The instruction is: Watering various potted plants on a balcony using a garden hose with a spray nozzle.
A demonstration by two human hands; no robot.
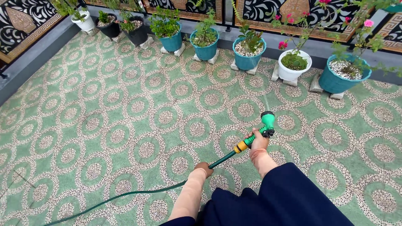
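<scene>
My right hand (257, 141) grips the handle of a green hose spray nozzle (266, 121) with a yellow connector, pointed toward the row of pots ahead. A thin jet of water leaves its tip toward the far pots. My left hand (204, 169) is closed around the green hose (125, 195) just behind the nozzle. The hose trails off to the lower left across the tiled floor. Both arms wear tan sleeves under dark blue cloth.
Teal pots (248, 53) with plants, a white pot (294, 67) with a pink-flowered shrub and a large teal pot (343, 76) stand on stone blocks along the far wall. Black and white pots (109, 24) sit at the back left. Green patterned tiles (125, 109) cover the floor.
</scene>
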